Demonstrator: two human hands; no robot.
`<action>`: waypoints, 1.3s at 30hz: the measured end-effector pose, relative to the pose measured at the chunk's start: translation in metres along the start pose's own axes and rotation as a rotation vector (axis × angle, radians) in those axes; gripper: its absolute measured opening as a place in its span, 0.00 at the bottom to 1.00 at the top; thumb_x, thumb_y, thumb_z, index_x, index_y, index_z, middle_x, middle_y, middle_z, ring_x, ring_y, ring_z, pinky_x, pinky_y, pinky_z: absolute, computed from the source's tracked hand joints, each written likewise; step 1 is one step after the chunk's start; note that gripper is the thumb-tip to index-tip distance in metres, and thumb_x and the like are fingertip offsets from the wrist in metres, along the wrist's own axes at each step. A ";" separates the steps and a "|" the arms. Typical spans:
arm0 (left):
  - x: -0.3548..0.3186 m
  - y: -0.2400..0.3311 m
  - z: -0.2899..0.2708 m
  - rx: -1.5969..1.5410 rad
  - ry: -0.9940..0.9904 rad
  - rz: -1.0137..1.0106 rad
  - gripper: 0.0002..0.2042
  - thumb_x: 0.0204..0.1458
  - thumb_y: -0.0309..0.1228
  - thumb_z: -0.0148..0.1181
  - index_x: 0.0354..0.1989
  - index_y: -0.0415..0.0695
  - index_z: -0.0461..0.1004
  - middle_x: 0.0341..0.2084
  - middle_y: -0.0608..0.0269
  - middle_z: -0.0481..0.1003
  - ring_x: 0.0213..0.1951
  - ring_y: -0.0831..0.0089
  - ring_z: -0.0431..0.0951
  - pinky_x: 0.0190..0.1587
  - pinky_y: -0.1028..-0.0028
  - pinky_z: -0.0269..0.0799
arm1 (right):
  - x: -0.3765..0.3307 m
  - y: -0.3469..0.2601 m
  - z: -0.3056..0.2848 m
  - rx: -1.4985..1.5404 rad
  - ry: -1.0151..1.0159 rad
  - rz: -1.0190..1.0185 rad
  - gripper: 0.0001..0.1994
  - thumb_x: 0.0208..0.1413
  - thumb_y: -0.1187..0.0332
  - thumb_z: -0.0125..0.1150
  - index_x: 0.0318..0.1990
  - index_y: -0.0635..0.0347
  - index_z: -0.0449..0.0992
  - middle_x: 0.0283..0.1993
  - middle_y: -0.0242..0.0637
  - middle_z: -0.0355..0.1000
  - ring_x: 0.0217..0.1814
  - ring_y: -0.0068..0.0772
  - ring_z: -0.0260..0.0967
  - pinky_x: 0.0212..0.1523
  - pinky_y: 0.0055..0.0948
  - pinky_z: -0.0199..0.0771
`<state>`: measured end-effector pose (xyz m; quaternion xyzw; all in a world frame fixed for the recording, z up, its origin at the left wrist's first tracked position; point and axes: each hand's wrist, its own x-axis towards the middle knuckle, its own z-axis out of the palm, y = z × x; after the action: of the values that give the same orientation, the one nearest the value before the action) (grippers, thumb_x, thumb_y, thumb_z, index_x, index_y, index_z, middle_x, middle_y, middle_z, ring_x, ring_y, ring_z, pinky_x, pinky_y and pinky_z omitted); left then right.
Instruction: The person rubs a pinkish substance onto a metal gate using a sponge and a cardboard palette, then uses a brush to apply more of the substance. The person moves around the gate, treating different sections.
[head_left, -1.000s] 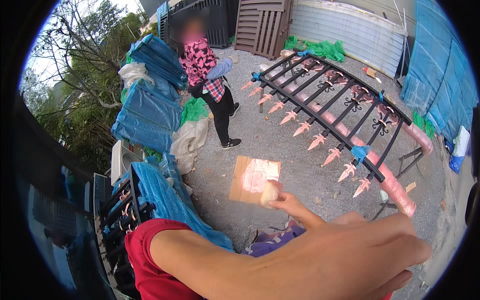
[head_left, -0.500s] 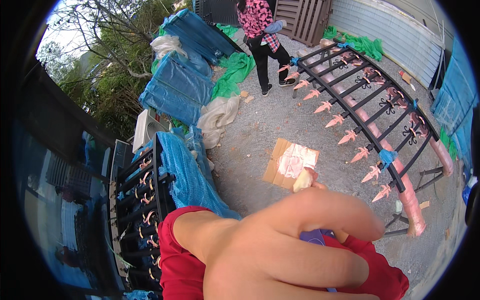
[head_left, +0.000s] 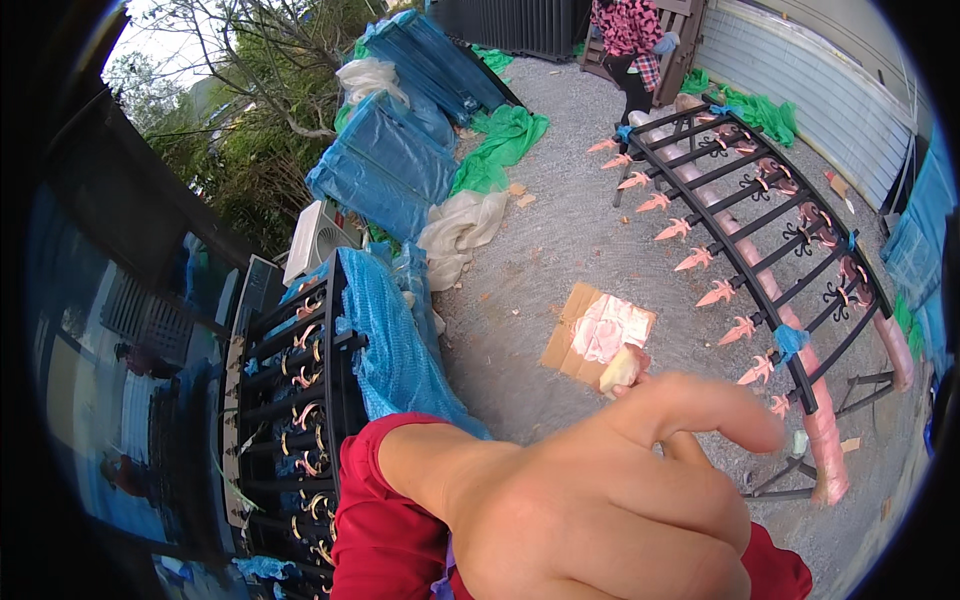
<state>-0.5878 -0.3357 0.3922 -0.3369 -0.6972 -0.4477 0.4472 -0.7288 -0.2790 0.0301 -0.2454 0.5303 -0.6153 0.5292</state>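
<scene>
My left hand [head_left: 600, 510] is very close, its back toward me and its forearm coming in from the lower left in a red sleeve. Its fingers bend, and the tips are hidden near a red sleeve at the lower right. Beyond it, mostly covered, my right hand [head_left: 645, 379] pinches a cream piece of sponge [head_left: 622, 372] with a pinkish side. Just past the sponge, a cardboard sheet [head_left: 562, 343] lies on the ground with a patch of pale pink paint [head_left: 610, 327].
At right, a black metal railing [head_left: 735, 255] with pink spear tips [head_left: 697, 259] rests on pink-smeared supports [head_left: 824, 440]. More black railings [head_left: 285, 410] stand at left beside blue wrap [head_left: 395, 340]. Farther back are blue-wrapped panels [head_left: 385, 165], green sheeting [head_left: 505, 145] and a person [head_left: 630, 45].
The person has walked away, toward the brown slatted panel. My view has shifted slightly. My left hand's fingers have bent more, and less red sleeve shows at the right.
</scene>
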 end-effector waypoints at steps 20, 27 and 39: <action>-0.007 -0.020 0.028 0.096 0.150 0.314 0.06 0.51 0.26 0.52 0.28 0.47 0.77 0.21 0.72 0.70 0.22 0.78 0.69 0.43 0.60 0.67 | -0.007 -0.009 0.003 -0.052 0.034 0.024 0.21 0.48 0.63 0.67 0.46 0.66 0.73 0.38 0.31 0.72 0.36 0.19 0.65 0.35 0.20 0.64; -0.019 -0.006 0.020 -0.216 0.073 0.008 0.13 0.57 0.26 0.41 0.22 0.32 0.67 0.23 0.51 0.69 0.22 0.62 0.68 0.47 0.45 0.61 | -0.010 -0.011 0.002 -0.075 0.055 0.034 0.21 0.48 0.63 0.67 0.47 0.67 0.73 0.39 0.31 0.72 0.36 0.19 0.65 0.35 0.21 0.64; -0.028 -0.008 0.017 -0.277 0.141 -0.031 0.14 0.56 0.26 0.41 0.23 0.29 0.68 0.24 0.51 0.69 0.23 0.60 0.68 0.46 0.45 0.63 | -0.010 -0.008 0.006 -0.056 0.097 0.035 0.21 0.49 0.63 0.67 0.46 0.68 0.73 0.37 0.31 0.72 0.35 0.19 0.65 0.36 0.20 0.65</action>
<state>-0.5899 -0.3251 0.3606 -0.3523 -0.6008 -0.5689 0.4373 -0.7240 -0.2729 0.0421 -0.2206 0.5767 -0.6018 0.5065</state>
